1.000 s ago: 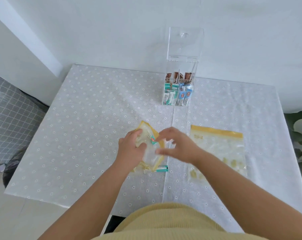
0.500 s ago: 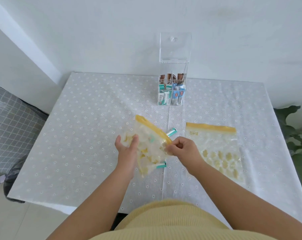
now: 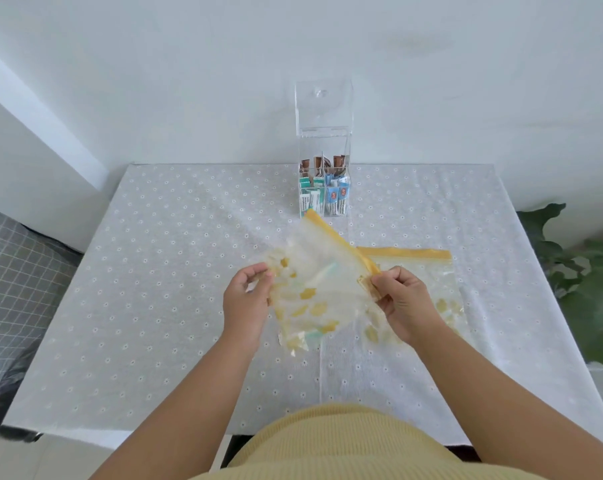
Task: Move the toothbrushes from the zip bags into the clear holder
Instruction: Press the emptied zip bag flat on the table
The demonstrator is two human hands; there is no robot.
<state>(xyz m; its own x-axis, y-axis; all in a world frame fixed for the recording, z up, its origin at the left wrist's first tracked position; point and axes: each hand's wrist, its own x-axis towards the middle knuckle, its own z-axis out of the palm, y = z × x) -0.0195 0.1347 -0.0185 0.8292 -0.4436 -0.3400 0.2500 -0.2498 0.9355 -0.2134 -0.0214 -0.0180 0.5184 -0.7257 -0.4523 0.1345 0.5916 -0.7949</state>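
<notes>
Toothbrushes [image 3: 322, 273] sit inside the zip bag [image 3: 319, 289]; both hands' fingers [image 3: 379, 284] pinch its sides. Next, open its yellow top.

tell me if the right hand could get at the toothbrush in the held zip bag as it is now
Probably not yet. The right hand pinches the yellow zip strip of the held zip bag, the left hand grips its other side, and the wrapped toothbrush lies inside the plastic, its mouth apparently still closed.

Bright, even, diffuse daylight; source direction unclear. Shadows on the desk [image 3: 161, 271] faint and soft. Wide-angle bend at frame edges. Held zip bag [image 3: 314, 289] motion-blurred; overall image slightly soft, washed out.
</notes>
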